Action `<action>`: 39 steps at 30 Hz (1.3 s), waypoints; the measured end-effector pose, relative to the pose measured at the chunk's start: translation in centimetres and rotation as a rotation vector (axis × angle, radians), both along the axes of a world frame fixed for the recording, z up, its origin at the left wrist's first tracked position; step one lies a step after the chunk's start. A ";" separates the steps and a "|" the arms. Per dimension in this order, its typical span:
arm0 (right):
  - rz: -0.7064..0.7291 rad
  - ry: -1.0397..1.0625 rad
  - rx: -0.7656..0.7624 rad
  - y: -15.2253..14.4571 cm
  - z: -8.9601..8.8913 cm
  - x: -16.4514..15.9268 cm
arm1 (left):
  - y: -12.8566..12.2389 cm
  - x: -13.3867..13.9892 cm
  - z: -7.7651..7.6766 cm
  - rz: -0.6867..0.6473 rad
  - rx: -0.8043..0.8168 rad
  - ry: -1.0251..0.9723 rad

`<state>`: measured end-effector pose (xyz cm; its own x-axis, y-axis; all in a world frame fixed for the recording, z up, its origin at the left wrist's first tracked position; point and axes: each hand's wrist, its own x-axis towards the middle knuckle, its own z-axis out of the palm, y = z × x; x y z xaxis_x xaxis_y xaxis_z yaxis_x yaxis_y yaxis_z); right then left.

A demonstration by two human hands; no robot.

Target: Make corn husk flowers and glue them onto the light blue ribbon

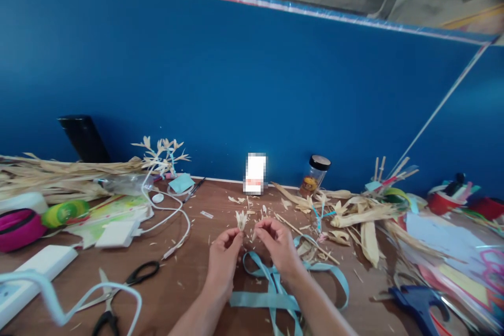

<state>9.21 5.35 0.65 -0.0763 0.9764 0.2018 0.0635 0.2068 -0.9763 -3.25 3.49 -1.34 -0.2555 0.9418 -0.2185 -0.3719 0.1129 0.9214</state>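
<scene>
Near the middle of the table, my left hand [226,254] pinches a small pale flower of dried husk [241,219], its petals pointing up between thumb and forefinger. A few centimetres to the right, my right hand [277,244] has thumb and fingers pressed together around a small husk strip [254,233]. The two hands are close but apart. Under the right wrist lies a looped light-blue ribbon [271,291]. Small husk scraps [236,199] are scattered on the brown table around the hands.
Black-handled scissors [108,296] lie open at the left, beside a white power strip [37,278] and a white cable [188,226]. A blue glue gun [419,304] rests at the right. Behind stand a lidded jar [315,176], a blurred-out bright screen [255,174] and a blue partition [252,73].
</scene>
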 end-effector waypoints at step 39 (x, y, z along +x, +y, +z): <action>-0.144 -0.365 0.218 -0.8 -0.2 -0.4 | -0.3 0.7 -1.1 -0.237 0.014 0.037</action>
